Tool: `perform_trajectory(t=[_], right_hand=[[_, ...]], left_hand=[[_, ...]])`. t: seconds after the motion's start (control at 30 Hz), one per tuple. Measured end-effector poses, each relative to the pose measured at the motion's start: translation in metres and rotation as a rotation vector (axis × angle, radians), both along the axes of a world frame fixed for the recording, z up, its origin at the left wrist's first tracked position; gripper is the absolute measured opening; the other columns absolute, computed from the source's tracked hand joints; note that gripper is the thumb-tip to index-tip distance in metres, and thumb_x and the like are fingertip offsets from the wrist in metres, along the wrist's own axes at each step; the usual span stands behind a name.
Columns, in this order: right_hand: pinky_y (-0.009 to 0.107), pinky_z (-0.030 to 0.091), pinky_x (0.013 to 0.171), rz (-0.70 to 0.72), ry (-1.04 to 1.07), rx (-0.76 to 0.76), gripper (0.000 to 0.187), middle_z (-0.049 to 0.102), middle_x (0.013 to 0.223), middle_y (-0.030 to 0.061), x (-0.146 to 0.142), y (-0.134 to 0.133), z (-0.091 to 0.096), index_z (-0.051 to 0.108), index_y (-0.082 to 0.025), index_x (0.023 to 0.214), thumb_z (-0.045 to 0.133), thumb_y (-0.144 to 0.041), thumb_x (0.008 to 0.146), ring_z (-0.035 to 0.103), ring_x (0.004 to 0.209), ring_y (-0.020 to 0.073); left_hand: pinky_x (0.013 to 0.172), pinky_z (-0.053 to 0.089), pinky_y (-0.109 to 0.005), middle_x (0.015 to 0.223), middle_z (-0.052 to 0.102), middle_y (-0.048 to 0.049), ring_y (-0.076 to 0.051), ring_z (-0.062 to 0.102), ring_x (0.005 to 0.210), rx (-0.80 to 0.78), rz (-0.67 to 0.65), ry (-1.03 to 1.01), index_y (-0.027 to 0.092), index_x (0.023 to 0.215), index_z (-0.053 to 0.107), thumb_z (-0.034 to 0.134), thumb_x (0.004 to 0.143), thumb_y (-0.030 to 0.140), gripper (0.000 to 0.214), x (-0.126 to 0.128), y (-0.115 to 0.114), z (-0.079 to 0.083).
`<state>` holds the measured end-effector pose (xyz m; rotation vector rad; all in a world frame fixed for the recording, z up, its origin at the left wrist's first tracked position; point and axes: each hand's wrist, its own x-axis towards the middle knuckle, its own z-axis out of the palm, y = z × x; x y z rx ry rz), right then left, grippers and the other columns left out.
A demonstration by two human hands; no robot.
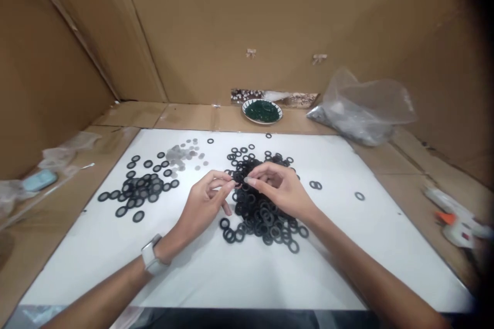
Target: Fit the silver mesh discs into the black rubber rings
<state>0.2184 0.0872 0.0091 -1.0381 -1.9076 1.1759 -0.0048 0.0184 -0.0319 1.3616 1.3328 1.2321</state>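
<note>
Over a heap of black rubber rings (266,216), my two hands meet fingertip to fingertip. My left hand (204,200), with a watch on its wrist, is closed in a pinch on one black ring (237,181). Thumb and index finger of my right hand (285,190) press together on a small grey disc (247,180), close beside that ring. To the left lie loose grey mesh-like discs (177,155). Further left is a group of black rings with grey centres (142,187). The fingers partly hide the ring and the disc.
All this lies on a white board (177,277) inside cardboard walls. Behind it stand a plate (262,111) of dark green material and a clear plastic bag (358,113). A white-and-orange tool (457,221) lies at right; a light blue object (39,180) is at left.
</note>
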Motion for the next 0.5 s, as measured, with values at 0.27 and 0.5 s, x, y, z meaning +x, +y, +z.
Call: perform_trajectory(t=[0.27,0.5], right_hand=[[0.026,0.05,0.064,0.014,-0.061,0.008,0.019,0.084,0.102,0.0048,-0.004,0.007,0.002,0.08,-0.021,0.105,0.075,-0.04,0.101,0.071,0.08,0.0161],[0.024,0.054,0.076,0.331,-0.308,0.06,0.015,0.087,0.095,0.0001,-0.077,0.06,0.011,0.086,-0.022,0.097,0.077,-0.011,0.092,0.078,0.085,0.0162]], left_hand=[[0.045,0.05,-0.02,0.089,0.082,0.0004,-0.009,0.069,0.048,0.31,-0.042,0.245,0.021,0.115,0.069,0.067,0.112,0.031,0.011,0.012,-0.015,-0.002],[0.065,0.063,-0.023,0.098,0.089,-0.0001,-0.016,0.085,0.076,0.795,-0.235,0.535,0.022,0.118,0.071,0.07,0.108,0.018,0.011,0.017,-0.024,-0.006]])
